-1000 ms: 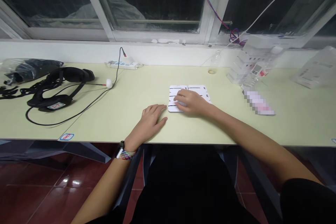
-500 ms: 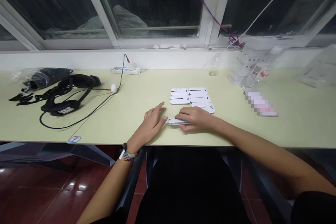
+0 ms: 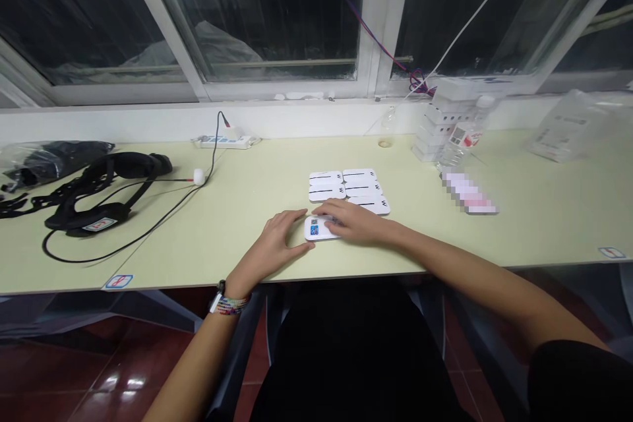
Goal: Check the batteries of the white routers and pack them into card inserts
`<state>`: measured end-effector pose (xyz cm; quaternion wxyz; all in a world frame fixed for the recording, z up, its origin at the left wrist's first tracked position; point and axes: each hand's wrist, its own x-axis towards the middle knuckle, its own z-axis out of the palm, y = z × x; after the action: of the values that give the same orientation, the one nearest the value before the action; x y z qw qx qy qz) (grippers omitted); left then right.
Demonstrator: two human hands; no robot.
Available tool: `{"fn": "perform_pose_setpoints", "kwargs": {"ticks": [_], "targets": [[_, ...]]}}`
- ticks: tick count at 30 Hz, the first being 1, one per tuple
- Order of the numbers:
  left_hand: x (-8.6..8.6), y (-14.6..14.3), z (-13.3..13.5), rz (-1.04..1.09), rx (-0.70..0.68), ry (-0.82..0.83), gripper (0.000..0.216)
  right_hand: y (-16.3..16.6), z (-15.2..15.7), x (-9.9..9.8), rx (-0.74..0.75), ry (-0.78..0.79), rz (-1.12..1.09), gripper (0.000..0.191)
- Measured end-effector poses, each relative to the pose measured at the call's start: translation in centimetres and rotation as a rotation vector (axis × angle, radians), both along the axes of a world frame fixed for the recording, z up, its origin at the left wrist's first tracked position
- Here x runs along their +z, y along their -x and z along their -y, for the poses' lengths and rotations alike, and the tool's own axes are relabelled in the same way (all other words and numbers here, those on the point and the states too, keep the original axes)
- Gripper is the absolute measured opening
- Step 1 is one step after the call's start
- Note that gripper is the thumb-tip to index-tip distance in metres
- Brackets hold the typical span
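My right hand [image 3: 353,221] grips a white, flat, rounded case [image 3: 314,229] from its right end, fingers over the far edge and thumb on top. A small dark code and a blue label show on the case's left part; the rest is under my hand. At its left end my left hand [image 3: 277,244] is open, thumb and fingers apart around the corner, and I cannot tell whether it touches. Just beyond lie several similar white cases [image 3: 360,175] in two columns, each with a black line and a black mark. My right hand partly covers the nearest ones.
To the left are a black headset [image 3: 89,214], its cable, a plastic-wrapped black bundle [image 3: 59,158] and a power strip [image 3: 225,142]. On the right stand stacked white boxes [image 3: 440,122], a plastic bottle [image 3: 459,138], a blurred pinkish item [image 3: 469,194] and a clear bag [image 3: 564,128].
The case in my right hand has turned from showing its thin side to showing its labelled face upward. My left hand has come around its left end. The whole view has shifted slightly.
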<state>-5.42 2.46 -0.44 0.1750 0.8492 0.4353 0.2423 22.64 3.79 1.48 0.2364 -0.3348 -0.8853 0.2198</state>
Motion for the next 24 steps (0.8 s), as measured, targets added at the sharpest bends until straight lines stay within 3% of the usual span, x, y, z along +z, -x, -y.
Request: {"fn": "perform_pose_setpoints", "kwargs": {"ticks": [4, 9, 13, 24], "targets": [[0.2, -0.1, 0.1, -0.01, -0.038, -0.012, 0.057, -1.1, -0.6, 0.9, 0.125, -0.027, 0.018, 0.039], [0.6, -0.3, 0.1, 0.003, -0.07, -0.062, 0.043, -3.0, -0.9, 2.6, 0.161, 0.012, 0.105, 0.039], [0.7, -0.5, 0.2, 0.037, -0.058, -0.069, 0.04, -3.6, -0.1, 3.1, 0.14, 0.01, 0.175, 0.044], [1.2, -0.8, 0.9, -0.002, -0.054, -0.051, 0.043, -2.5, 2.0, 3.8, 0.106, -0.191, 0.498, 0.03]]}}
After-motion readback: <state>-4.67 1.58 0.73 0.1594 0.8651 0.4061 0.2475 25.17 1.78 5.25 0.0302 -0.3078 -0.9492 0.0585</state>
